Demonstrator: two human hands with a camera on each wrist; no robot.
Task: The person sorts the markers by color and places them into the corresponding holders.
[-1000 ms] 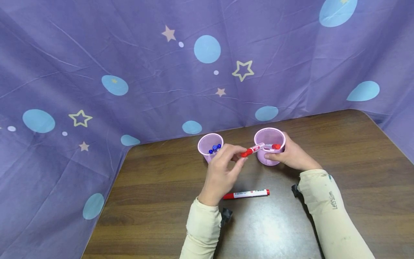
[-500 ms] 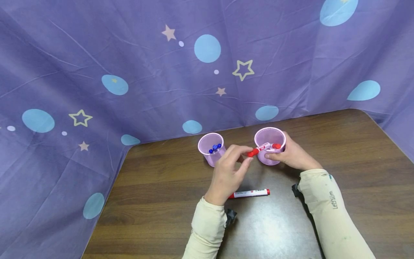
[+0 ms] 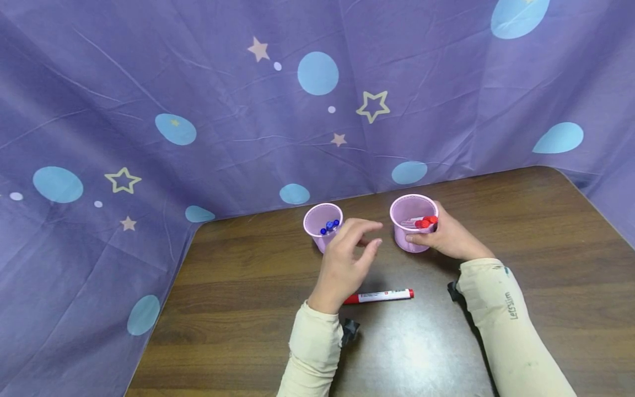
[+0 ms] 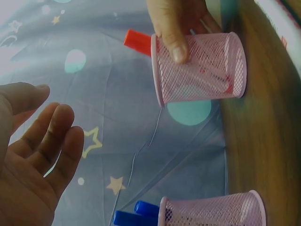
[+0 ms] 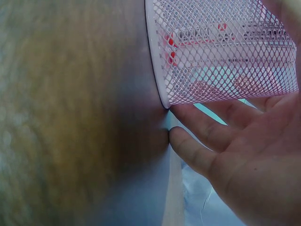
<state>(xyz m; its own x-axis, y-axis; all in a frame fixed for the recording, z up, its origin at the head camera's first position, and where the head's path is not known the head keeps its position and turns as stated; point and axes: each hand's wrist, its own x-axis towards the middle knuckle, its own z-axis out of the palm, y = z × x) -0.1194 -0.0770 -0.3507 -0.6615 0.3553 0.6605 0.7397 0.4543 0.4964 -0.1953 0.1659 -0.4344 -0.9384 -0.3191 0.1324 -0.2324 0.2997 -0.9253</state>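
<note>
My right hand (image 3: 453, 236) grips a pink mesh pen cup (image 3: 405, 242), its thumb across the front and the fingers around the far side. Red-capped markers (image 3: 426, 222) lean inside that cup; the left wrist view has a red end (image 4: 138, 43) poking over the rim. My left hand (image 3: 342, 267) hovers between the two cups with nothing in it, thumb and index finger apart. Below it, a red-and-white marker (image 3: 384, 296) lies on the table, its left end partly hidden by the hand.
Behind the left hand stands a second pink mesh cup (image 3: 317, 214) with several blue-ended markers (image 3: 330, 226). The brown wooden table (image 3: 233, 309) meets a purple patterned curtain (image 3: 238, 138) at its back and left edges.
The left hand has let go of a red marker, which now sits in the right cup beside the red one there before. That hand has drawn back slightly left; the right hand keeps its grip.
</note>
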